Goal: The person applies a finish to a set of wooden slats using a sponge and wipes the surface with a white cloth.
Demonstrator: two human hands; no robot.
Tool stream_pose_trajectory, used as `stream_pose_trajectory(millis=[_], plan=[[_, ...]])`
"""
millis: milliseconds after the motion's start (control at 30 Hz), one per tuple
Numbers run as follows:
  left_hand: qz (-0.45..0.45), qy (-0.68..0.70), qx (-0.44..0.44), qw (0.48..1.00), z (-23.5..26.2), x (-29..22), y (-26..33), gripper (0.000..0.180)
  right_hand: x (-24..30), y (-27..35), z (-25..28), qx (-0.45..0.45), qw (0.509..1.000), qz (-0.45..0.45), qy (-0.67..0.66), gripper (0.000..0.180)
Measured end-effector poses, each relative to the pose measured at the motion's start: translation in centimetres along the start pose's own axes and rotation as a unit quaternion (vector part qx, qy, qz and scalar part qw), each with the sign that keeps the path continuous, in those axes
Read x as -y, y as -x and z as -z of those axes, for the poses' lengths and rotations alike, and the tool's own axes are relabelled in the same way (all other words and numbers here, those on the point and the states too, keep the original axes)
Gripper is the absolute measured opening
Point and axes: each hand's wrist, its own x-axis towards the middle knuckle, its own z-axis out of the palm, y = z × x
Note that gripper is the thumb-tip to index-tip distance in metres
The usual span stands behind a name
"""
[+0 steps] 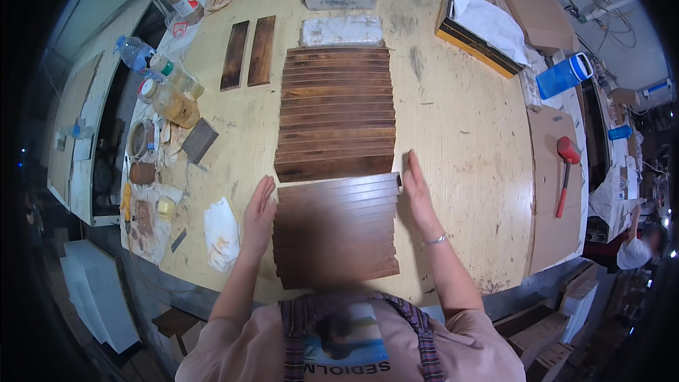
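Brown boards in two rows on the counter (470, 170), the work seemingly partway along.
The far row (336, 110) looks laid out; the near row (336, 230), just on the person's side of it, is gathered, but its ends are not yet even, and two planks (235, 55) left of the far row lie apart from both, so some sorting is probably left. The far row is dark and streaky, its boards overlapping like shingles; the near row is smoother, with a soft sheen and stepped sides. The left hand (259, 205) and right hand (417, 191) are flat, spread wide apart and empty, flanking the near row's far end; contact is hard to tell.
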Motion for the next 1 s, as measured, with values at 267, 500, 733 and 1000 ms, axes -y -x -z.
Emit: stream_pose_trajectory(millis=[267, 500, 733, 1000], plan=[[0.020, -0.022, 0.001, 1.000, -1.6, 1.6, 0.8, 0.051, -1.7, 1.5, -3.6, -0.048, 0.999, -0.014, -0.004, 0.061], [-0.016, -0.060, -0.044, 0.997, -1.3, 4.5, -0.1, 0.053, -4.9, 0.4, -3.9, -0.127, 0.974, 0.081, 0.167, 0.058], [-0.224, -0.535, -0.062, 0.812, -3.9, -3.5, -5.0, 0.070, 0.0, -3.9, -3.7, -0.143, 0.926, 0.190, 0.294, 0.066], [-0.196, -0.598, 0.040, 0.776, -5.6, -3.4, -7.0, 0.075, 0.2, -6.2, -3.1, -0.065, 0.901, 0.212, 0.374, 0.069]])
